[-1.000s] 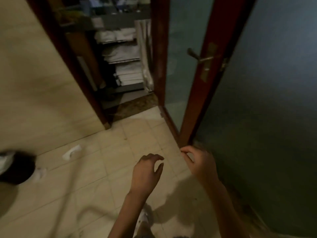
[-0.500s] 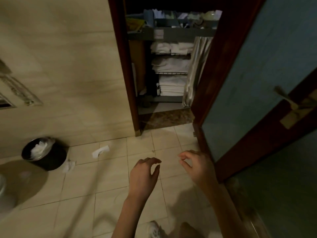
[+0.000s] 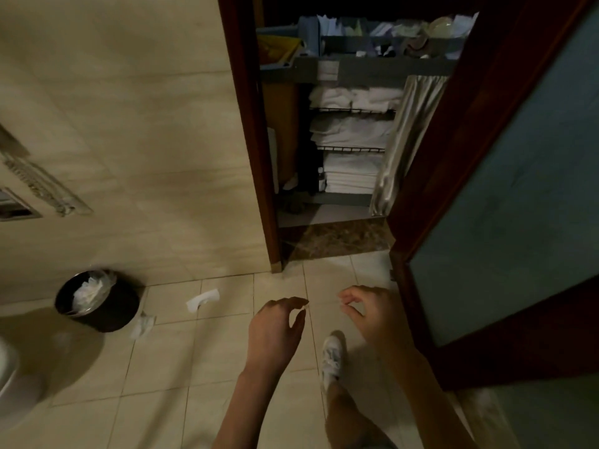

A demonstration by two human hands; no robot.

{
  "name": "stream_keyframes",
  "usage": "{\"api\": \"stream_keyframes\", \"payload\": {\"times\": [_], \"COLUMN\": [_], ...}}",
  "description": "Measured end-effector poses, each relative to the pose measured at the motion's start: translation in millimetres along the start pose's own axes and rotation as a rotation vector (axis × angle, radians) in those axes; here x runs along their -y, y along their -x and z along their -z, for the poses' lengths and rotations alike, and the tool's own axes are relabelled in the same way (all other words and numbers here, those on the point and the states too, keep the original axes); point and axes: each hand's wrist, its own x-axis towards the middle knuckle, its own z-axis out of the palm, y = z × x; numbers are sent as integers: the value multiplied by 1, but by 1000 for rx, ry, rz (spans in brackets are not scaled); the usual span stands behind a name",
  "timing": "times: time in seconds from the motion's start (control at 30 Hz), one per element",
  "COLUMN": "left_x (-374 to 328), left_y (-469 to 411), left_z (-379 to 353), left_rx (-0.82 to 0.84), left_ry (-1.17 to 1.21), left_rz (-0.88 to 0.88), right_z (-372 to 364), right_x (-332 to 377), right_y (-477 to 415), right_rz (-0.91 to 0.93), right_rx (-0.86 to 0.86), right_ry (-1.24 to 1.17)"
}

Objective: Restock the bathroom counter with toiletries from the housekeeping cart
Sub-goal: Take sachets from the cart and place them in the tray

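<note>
Housekeeping cart beyond the doorway, dead ahead and well apart from both hands. Long side across the opening, toiletries heaped in its top tray. Left hand and right hand low over the floor tiles, fingers loosely curled, nothing held. Right looks a touch further forward. Pale label on tray's front edge, unreadable.

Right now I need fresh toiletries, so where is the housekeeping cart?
Head view, upper centre: the housekeeping cart stands just beyond the threshold, framed by the tiled wall on the left and the open door on the right.
</note>
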Motion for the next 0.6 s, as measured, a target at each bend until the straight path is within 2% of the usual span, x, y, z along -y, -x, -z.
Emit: {"api": "stream_keyframes", "payload": {"times": [0.2, 0.37, 0.47, 0.6], "left_x": [-47, -92, -103, -115], "left_y": [-122, -217, -259, -287], "left_z": [0, -1, -12, -24], "left_rx": [31, -16, 4, 31], "left_ry": [-55, -131, -133, -96], "left_rz": [-79, -125, -106, -115], "right_z": [25, 62, 78, 83], "right_x": [-33, -69, -92, -113], "right_y": [-106, -183, -214, -241], "right_rz": [25, -56, -97, -119], "right_rx": [-114, -108, -164, -137], "right_ry": [-74, -107, -141, -111]}}
